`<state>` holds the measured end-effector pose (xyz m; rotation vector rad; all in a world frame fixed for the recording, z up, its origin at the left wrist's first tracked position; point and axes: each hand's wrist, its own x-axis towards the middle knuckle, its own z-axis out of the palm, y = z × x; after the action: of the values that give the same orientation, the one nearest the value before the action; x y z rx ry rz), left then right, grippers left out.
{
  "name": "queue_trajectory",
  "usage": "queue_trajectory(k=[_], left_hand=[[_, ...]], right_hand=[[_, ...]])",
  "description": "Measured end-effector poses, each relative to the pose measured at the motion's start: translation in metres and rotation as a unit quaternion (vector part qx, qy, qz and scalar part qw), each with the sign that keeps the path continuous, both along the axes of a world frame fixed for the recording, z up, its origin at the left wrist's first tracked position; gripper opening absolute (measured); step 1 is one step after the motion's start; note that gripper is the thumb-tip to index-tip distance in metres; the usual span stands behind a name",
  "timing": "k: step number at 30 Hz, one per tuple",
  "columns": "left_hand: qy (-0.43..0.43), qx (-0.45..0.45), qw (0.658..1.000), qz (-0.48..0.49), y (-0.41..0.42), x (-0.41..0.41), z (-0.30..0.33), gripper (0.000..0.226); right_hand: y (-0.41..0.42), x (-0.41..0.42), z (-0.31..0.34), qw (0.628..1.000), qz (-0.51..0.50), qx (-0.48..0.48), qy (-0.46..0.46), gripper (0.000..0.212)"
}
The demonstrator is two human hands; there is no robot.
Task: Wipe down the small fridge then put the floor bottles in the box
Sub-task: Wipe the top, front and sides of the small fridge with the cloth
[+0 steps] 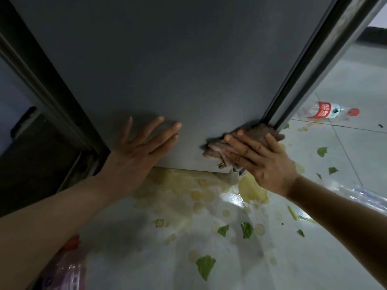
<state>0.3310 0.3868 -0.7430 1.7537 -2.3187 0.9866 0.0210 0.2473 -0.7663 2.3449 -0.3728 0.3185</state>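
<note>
Left hand (136, 155) first: fingers spread and flat on the grey fridge side (178, 70), holding nothing, just bracing. Across to the right hand (257, 158), fingers straight and pressing a brown cloth (259, 132) hard against the panel's lower corner, right where it meets the dark door seal (303, 65). The cloth bunches out to the left of the palm and pokes past the fingertips onto the seal's foot.

To do this stroke well, I'd judge: keep the palm flat so the whole cloth bears on the metal, work the corner and bottom edge, run up along the seal groove where grime gathers, and keep the brace steady.

Below both hands the tiled floor (345, 143) is a mess, with a yellowish spill (251, 189) pooled just under the cloth hand and green leaf scraps (206, 266) scattered toward the viewer. Well out to the right of the cloth hand lies a clear bottle (328, 110) with red label and cap, on its side, not yet boxed. No box is visible.
</note>
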Motion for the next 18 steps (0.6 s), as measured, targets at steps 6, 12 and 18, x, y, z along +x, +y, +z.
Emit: queue_trajectory(k=[6,12,18], left_hand=[[-0.032,0.007,0.999,0.003,0.004,0.001,0.005,0.062],[-0.039,0.007,0.999,-0.018,0.007,0.001,-0.004,0.06],[-0.054,-0.019,0.998,-0.006,0.003,0.005,-0.02,0.051]], right_hand=[[0.019,-0.004,-0.028,0.978,-0.04,0.07,0.193,0.063],[0.007,-0.014,0.015,0.999,-0.003,0.026,0.045,0.051],[0.013,-0.008,-0.022,0.995,0.002,0.019,0.097,0.053]])
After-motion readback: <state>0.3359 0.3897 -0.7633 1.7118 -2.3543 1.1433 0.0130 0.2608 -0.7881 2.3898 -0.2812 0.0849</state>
